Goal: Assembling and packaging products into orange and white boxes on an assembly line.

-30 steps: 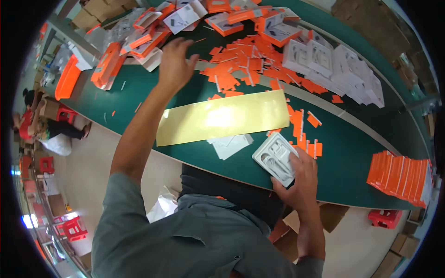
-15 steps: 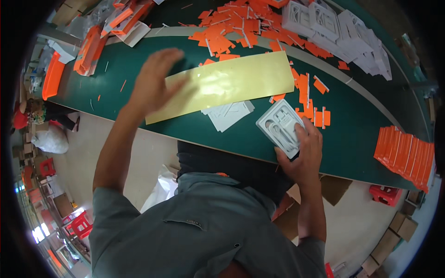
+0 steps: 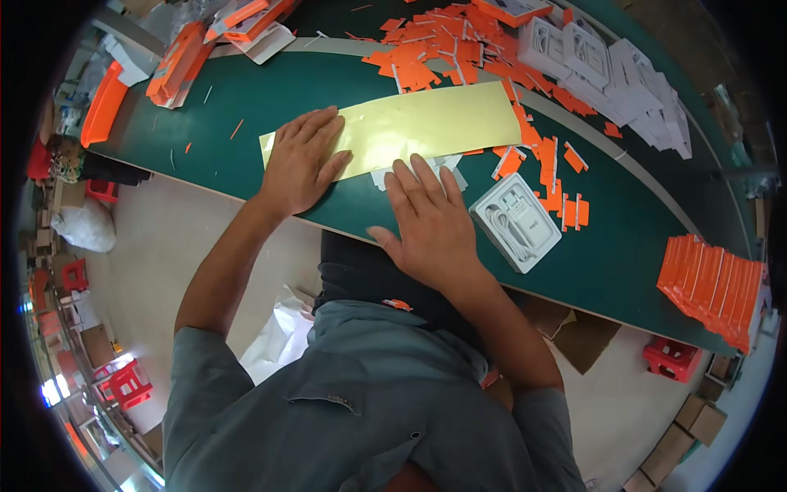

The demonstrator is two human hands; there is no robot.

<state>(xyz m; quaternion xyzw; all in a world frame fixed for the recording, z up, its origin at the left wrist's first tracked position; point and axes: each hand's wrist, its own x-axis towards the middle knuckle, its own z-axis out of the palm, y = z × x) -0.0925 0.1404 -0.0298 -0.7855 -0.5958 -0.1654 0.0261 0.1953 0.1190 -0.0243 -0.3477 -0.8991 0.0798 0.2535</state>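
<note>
A long, shiny pale-yellow sheet lies across the green tabletop in front of me. My left hand rests flat on its left end, fingers outstretched. Beside the sheet's near edge, my right hand is spread over some white cards, most of which it covers; I cannot tell whether it presses on them. To the right of that hand stands a white tray holding a charger plug and a coiled white cable, with no hand on it.
Loose orange card pieces are heaped at the back and trail down the right. Several white trays with cables are stacked at the back right. A row of orange boxes stands far right; more orange boxes lie back left.
My right hand has let go of the white tray and moved left over the cards. My left hand has come down onto the yellow sheet.
</note>
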